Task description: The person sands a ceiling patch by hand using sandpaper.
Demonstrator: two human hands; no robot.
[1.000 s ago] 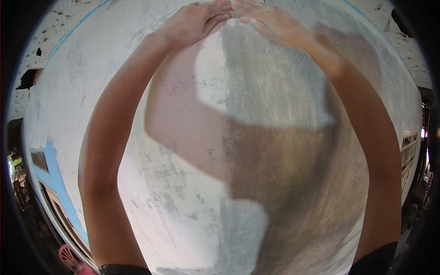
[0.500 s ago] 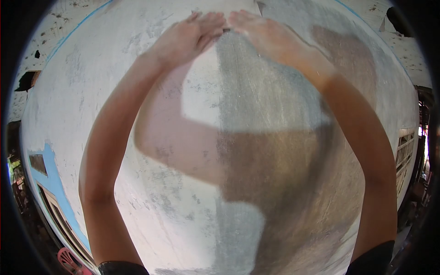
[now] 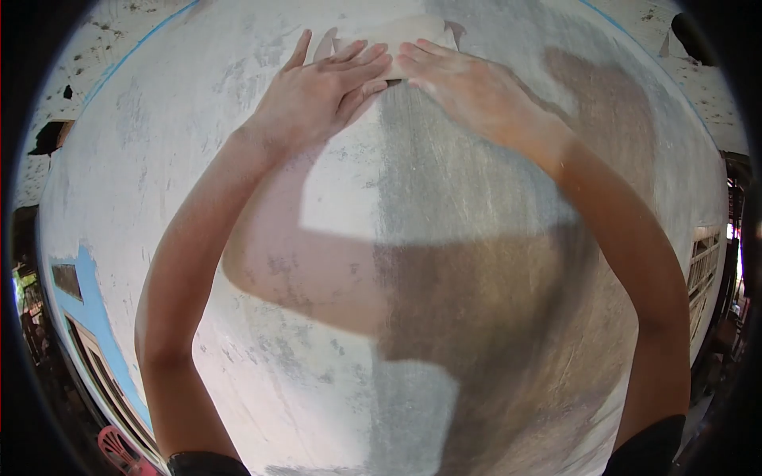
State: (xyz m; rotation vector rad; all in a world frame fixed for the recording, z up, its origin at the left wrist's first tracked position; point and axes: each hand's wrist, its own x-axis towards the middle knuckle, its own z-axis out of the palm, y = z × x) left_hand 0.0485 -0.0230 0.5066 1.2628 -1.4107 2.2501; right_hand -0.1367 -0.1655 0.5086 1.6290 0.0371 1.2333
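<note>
A pale, thin sheet, like paper, lies against the wall at the top middle, with its corners lifted at both sides. My left hand presses flat on its left part, fingers stretched and the outermost finger spread upward. Over its right part lies my right hand, fingers extended and close together. The fingertips of both hands nearly meet on the sheet. A small dark edge shows below the sheet between them.
The wall is whitish at left and greyer at right, with arm shadows across it. Blue paint surrounds a window frame at lower left, near a pink chair. A light grille stands at right. Spotted ceiling panels show above.
Both hands have moved slightly down the wall together with the sheet, more of which now shows above the fingers. The left hand's outermost finger is raised further from the others.
</note>
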